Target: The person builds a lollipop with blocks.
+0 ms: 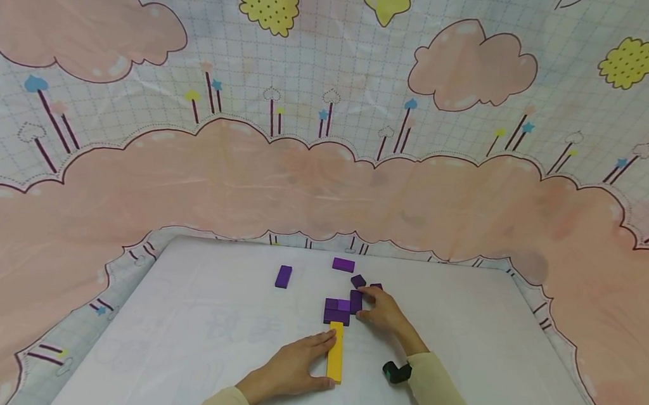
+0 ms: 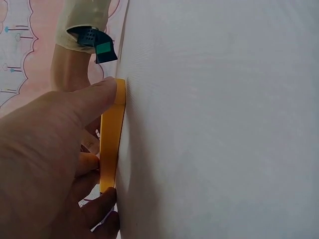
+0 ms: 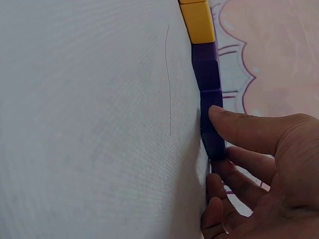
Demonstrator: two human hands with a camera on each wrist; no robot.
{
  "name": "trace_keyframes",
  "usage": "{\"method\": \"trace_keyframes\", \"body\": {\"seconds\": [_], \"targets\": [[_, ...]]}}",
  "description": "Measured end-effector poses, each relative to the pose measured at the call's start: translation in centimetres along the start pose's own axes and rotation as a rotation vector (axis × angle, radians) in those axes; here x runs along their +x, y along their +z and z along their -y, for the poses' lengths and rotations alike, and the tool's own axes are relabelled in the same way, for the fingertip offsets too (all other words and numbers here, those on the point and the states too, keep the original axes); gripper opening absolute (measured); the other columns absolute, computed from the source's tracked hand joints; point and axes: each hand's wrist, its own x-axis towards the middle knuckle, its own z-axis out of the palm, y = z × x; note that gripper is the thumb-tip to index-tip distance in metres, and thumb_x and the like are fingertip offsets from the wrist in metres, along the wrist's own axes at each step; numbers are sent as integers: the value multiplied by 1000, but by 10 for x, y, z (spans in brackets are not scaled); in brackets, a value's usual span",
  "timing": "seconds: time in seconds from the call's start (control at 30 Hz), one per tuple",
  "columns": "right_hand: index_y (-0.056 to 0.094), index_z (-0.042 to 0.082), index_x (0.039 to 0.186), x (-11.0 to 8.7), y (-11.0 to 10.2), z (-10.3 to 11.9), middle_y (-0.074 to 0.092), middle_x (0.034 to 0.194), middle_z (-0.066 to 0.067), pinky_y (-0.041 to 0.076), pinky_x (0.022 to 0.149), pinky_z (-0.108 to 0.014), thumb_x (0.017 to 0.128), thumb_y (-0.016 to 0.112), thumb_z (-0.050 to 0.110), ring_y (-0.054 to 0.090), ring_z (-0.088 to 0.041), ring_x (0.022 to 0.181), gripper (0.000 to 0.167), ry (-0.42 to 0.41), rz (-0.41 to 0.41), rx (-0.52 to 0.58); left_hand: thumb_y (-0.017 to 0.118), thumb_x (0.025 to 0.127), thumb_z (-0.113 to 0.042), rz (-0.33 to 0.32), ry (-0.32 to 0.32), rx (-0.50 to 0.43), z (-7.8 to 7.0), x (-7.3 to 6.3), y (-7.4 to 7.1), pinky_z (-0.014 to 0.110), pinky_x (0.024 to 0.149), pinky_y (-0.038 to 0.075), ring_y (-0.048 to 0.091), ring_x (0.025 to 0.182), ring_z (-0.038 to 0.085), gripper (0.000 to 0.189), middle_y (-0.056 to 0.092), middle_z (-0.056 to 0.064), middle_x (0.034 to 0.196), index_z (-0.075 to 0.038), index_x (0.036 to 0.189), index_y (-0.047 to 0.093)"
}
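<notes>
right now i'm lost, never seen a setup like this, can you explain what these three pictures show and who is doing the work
There is no machine here: a person works with two bare hands. The wide picture comes from a camera worn on the head, looking forward and down. The two close ones come from a camera on each wrist, so the table looks tipped sideways there.

On the white table, the left hand holds a long yellow block near its two ends. The right hand holds a purple block right beside a small purple cluster. Other purple blocks lie farther back.
</notes>
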Motion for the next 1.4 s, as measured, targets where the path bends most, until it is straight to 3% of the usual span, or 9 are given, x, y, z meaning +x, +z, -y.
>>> {"method": "trace_keyframes", "body": {"seconds": [0.47,0.7,0.93,1.27,1.4], "targets": [[60,12,134,1,-1,-1,58,136,-19,45,107,-53,81,80,12,57,-36,122,57,-7,2,-8,62,84,-66,-11,10,2,-1,-1,1,45,112,43,41,143,21,83,27,-10,162,-24,152,39],[60,13,135,0,-1,-2,57,137,-19,45,108,-54,81,79,12,56,-36,124,57,-10,3,1,62,85,-66,-19,-25,-37,-2,-1,-1,50,109,45,41,143,24,78,24,-8,164,-29,150,41],[59,14,135,0,0,-3,56,139,-19,44,108,-54,82,80,13,56,-36,123,57,-7,8,5,63,90,-55,-159,-68,-63,2,-3,-8,49,107,47,48,137,24,63,44,-4,153,-24,143,50],[59,14,135,-1,-1,-3,54,141,-21,41,111,-55,82,79,13,52,-39,129,56,0,8,21,67,92,-39,-429,-105,-147,25,-8,-41,46,107,48,56,130,23,50,58,0,140,-16,135,58],[59,13,135,-2,-1,-2,54,142,-20,39,113,-55,82,79,13,50,-39,131,56,4,12,27,70,91,-34,-496,-106,-201,37,-8,-54,47,107,48,56,129,27,50,60,4,138,-13,134,58]]}}
